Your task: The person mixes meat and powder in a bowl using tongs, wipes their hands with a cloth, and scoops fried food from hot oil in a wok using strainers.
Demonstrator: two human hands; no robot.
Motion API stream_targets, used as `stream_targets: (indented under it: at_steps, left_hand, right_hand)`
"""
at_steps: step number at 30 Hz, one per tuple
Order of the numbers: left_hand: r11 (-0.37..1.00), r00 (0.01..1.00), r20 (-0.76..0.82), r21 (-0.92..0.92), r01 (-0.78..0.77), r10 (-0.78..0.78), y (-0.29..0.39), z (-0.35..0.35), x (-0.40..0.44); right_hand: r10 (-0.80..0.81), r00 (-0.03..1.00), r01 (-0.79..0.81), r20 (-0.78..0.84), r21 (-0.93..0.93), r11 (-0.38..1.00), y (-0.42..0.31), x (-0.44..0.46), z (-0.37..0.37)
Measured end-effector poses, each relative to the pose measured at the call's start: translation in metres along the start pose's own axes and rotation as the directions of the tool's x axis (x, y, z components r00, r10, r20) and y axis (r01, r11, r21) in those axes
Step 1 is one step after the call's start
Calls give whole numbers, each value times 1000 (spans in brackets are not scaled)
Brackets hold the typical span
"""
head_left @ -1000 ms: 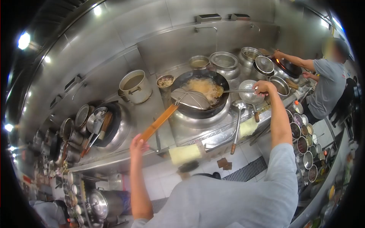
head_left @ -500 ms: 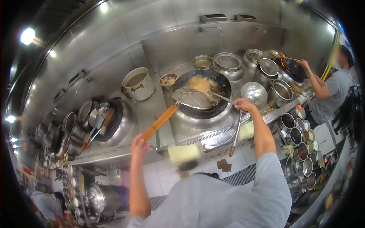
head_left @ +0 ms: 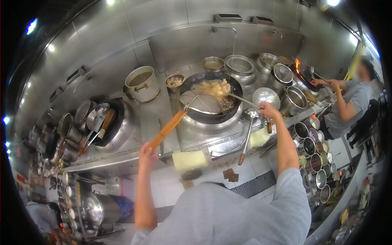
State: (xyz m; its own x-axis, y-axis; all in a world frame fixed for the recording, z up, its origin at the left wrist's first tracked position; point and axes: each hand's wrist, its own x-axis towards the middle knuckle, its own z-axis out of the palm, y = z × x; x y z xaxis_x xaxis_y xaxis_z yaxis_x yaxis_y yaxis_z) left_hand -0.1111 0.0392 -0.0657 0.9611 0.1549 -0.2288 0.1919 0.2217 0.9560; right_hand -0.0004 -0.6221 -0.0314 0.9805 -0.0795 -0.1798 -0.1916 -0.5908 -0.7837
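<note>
My left hand [head_left: 148, 154] is closed around the flat wooden handle [head_left: 168, 130] of a round wire strainer [head_left: 200, 102]. The strainer's mesh head lies tilted over the near left part of a black wok [head_left: 237, 87], which holds bubbling liquid and pale golden food [head_left: 214, 87]. My right hand [head_left: 267, 110] grips the long metal handle of a wok ladle [head_left: 245, 100]; its head is hidden among the food at the wok's right side. Just beyond that hand rests a perforated scoop [head_left: 266, 97]. Another ladle [head_left: 248, 132] lies below, across the stove's front edge.
A large pot [head_left: 142, 86] and a bowl of ingredients [head_left: 174, 81] stand left of the wok. Steel pots [head_left: 240, 65] line the back. Folded yellow cloths [head_left: 190, 160] hang at the front edge. On the right, a co-worker [head_left: 349, 98] handles a flaming wok [head_left: 304, 75].
The view has shifted slightly. Pale food now stands heaped at the ladle's end in the wok. The strainer stays over the wok. The co-worker's hands have come together and the flame is taller.
</note>
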Motion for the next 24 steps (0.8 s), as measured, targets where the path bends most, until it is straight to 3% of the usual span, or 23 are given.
stream_targets:
  at_steps: [2, 3, 5, 6, 8, 15, 19, 24]
  left_hand:
    - [1000, 1000, 11, 2, -8, 8, 0, 0, 2]
    - [1000, 1000, 22, 8, -17, 17, 2, 0, 3]
    - [1000, 1000, 22, -3, -14, 14, 9, 0, -3]
    - [1000, 1000, 22, -14, -9, 9, 11, 2, -6]
    - [1000, 1000, 20, -6, -10, 10, 9, -3, -2]
    - [999, 998, 30, -3, -50, 50, 4, -8, 0]
    - [999, 999, 12, 12, -49, 49, -2, -7, 2]
    - [996, 997, -23, -50, -74, 73, 16, -3, 0]
  right_hand:
    - [14, 999, -24, -46, -222, 975, -19, -7, -5]
    - [13, 999, -24, -47, -224, 974, -18, -5, -10]
    - [-171, 978, 107, -117, -420, 901, -18, -4, -23]
    - [-171, 978, 106, -116, -427, 898, -32, -13, -27]
    - [-190, 966, 24, -174, -673, 740, -65, -38, -41]
    - [-170, 956, -119, -239, -845, 521, -147, -86, -65]
    - [-187, 970, -40, -158, -855, 516, -179, -110, -72]
    - [-250, 945, -73, -209, -883, 463, -186, -119, -56]
